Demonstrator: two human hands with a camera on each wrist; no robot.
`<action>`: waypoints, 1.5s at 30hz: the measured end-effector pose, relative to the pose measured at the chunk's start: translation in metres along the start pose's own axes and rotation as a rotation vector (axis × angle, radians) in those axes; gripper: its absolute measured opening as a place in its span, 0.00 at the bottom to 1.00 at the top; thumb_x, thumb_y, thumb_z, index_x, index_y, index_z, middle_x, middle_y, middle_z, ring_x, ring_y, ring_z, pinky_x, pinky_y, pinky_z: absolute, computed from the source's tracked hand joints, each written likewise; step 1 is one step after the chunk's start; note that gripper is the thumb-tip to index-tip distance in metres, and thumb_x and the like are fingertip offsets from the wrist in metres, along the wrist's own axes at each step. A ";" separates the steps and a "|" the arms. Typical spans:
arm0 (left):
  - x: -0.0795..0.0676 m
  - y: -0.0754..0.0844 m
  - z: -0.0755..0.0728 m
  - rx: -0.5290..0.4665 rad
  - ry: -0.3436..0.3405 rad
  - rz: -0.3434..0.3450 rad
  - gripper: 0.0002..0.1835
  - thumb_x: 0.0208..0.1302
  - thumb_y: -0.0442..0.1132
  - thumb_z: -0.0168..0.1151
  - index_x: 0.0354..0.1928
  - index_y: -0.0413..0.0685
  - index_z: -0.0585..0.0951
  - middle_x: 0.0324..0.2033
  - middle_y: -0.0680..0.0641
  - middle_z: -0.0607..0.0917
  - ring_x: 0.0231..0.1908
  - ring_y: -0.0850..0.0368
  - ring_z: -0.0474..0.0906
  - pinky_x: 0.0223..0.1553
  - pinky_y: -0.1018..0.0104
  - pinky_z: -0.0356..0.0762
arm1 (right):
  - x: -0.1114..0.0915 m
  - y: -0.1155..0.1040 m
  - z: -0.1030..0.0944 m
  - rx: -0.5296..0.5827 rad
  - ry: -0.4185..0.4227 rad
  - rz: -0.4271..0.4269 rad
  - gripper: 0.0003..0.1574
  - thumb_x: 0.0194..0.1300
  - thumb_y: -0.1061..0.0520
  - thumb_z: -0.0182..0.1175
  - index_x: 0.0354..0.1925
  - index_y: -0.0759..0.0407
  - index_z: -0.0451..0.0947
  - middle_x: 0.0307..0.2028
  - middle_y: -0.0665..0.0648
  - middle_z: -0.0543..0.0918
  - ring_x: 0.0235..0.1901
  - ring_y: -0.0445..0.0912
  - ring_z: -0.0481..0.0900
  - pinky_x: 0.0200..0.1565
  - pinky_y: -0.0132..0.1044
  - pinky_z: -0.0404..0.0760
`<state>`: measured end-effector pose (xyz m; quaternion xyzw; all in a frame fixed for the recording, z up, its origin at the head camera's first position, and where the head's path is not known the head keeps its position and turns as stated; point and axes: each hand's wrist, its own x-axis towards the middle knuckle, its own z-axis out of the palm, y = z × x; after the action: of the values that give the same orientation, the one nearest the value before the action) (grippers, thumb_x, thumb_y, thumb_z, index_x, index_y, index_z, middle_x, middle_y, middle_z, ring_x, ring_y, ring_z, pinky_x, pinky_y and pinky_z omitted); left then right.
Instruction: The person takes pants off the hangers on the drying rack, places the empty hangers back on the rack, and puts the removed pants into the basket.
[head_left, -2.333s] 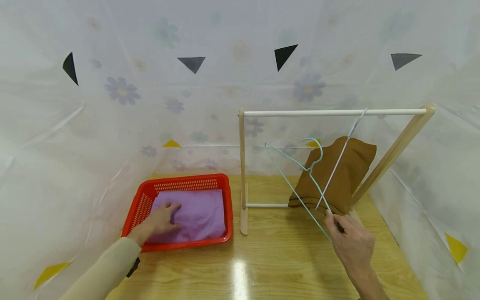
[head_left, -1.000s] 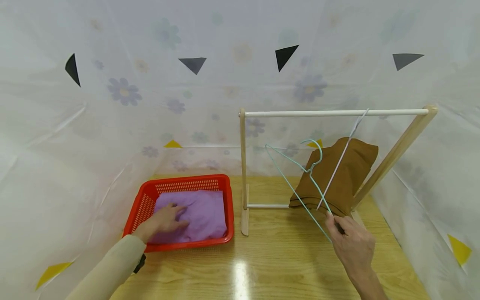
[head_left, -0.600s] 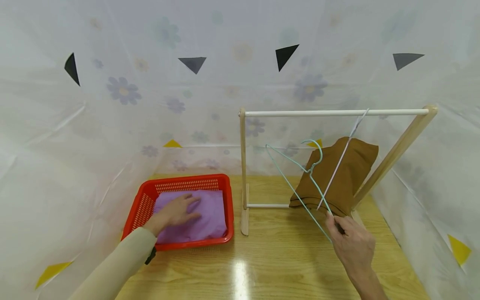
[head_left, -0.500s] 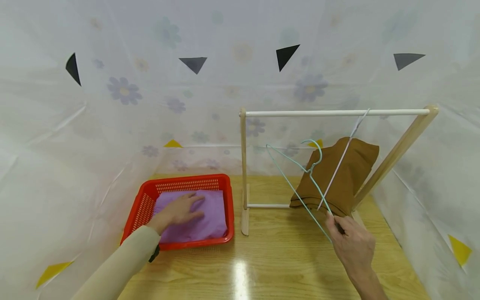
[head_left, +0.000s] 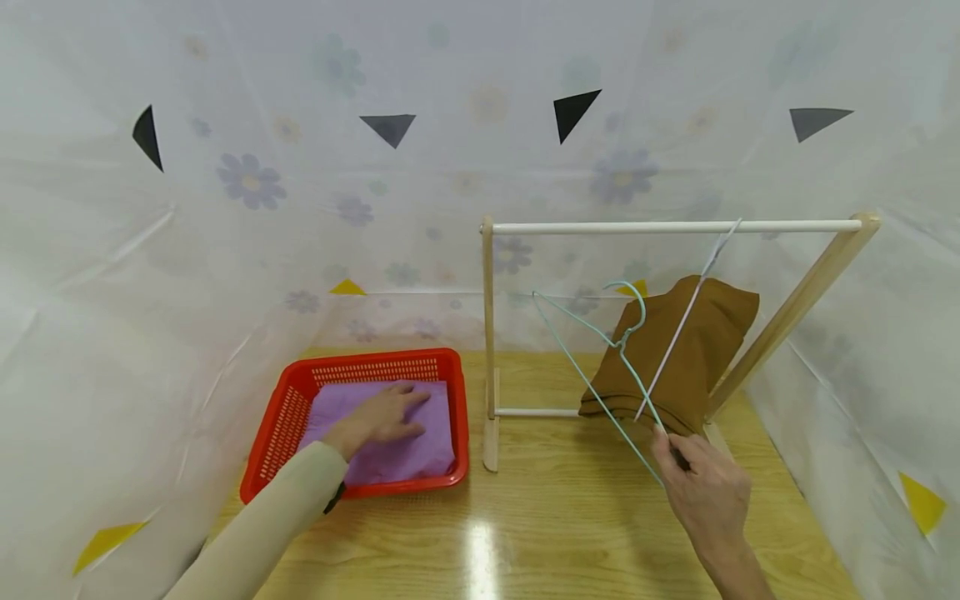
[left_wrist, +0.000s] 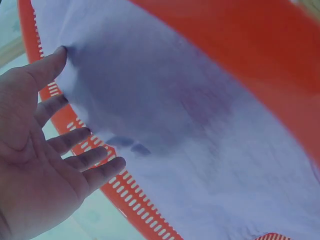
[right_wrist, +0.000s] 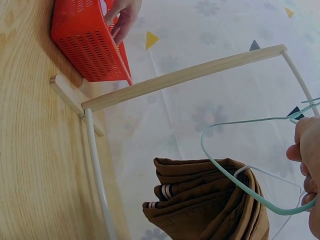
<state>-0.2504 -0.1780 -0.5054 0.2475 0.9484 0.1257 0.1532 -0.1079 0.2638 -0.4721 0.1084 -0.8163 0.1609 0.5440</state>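
Observation:
My left hand [head_left: 378,417] hovers over or lightly touches the folded purple cloth [head_left: 431,454] in the red basket [head_left: 459,417]; contact cannot be told. In the left wrist view its fingers are spread and hold nothing, beside the pale-looking cloth [left_wrist: 225,190]. With thumb and fingers, my right hand [head_left: 705,483] pinches one corner of a mint-green clothes hanger [head_left: 642,312], hook upward, in front of the rack. Behind it a folded brown garment [head_left: 693,358] hangs over a pale lilac hanger [head_left: 677,333] hooked on the rack's rod [head_left: 600,227].
The wooden rack's left post [head_left: 487,325] stands right of the basket, its slanted right post [head_left: 795,308] beyond the garment. All rests on a wood-grain tabletop [head_left: 555,533]. Translucent flowered sheets [head_left: 465,100] enclose the back and sides.
My left hand has moved rightward across the purple cloth, from its left part toward the middle, fingers still spread. The right hand and the green hanger have stayed where they were.

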 end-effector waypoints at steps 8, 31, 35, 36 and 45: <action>0.009 0.004 0.002 0.038 -0.062 -0.052 0.40 0.70 0.54 0.69 0.79 0.53 0.68 0.79 0.33 0.66 0.75 0.30 0.67 0.75 0.39 0.69 | 0.000 0.001 0.000 0.002 -0.003 0.007 0.34 0.76 0.49 0.57 0.16 0.64 0.84 0.11 0.55 0.78 0.09 0.42 0.66 0.13 0.32 0.64; 0.013 0.005 0.024 0.159 -0.172 -0.096 0.47 0.63 0.60 0.73 0.81 0.57 0.66 0.81 0.35 0.61 0.81 0.34 0.57 0.79 0.44 0.64 | -0.002 0.002 0.000 -0.017 -0.004 0.005 0.35 0.77 0.48 0.57 0.16 0.64 0.84 0.11 0.55 0.78 0.08 0.43 0.66 0.13 0.33 0.64; 0.013 0.007 0.025 0.177 -0.168 -0.082 0.47 0.60 0.58 0.75 0.80 0.55 0.68 0.80 0.34 0.62 0.80 0.33 0.58 0.79 0.45 0.64 | -0.002 0.002 -0.001 -0.021 -0.004 0.004 0.35 0.77 0.48 0.57 0.16 0.64 0.84 0.11 0.55 0.78 0.08 0.43 0.66 0.12 0.33 0.64; 0.013 0.008 0.025 0.182 -0.161 -0.073 0.47 0.60 0.57 0.76 0.79 0.53 0.69 0.80 0.33 0.63 0.80 0.33 0.59 0.79 0.45 0.64 | -0.002 0.002 -0.001 -0.023 -0.006 0.003 0.35 0.77 0.48 0.57 0.16 0.64 0.83 0.11 0.55 0.78 0.08 0.43 0.66 0.12 0.32 0.64; 0.014 0.010 0.025 0.210 -0.154 -0.039 0.48 0.58 0.56 0.77 0.78 0.50 0.70 0.79 0.31 0.64 0.79 0.31 0.60 0.80 0.44 0.62 | -0.002 0.002 -0.003 -0.016 -0.026 0.001 0.36 0.78 0.47 0.56 0.16 0.65 0.84 0.11 0.55 0.79 0.08 0.44 0.67 0.12 0.32 0.65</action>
<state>-0.2485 -0.1588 -0.5290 0.2527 0.9463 0.0033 0.2014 -0.1057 0.2665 -0.4731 0.1056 -0.8248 0.1532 0.5339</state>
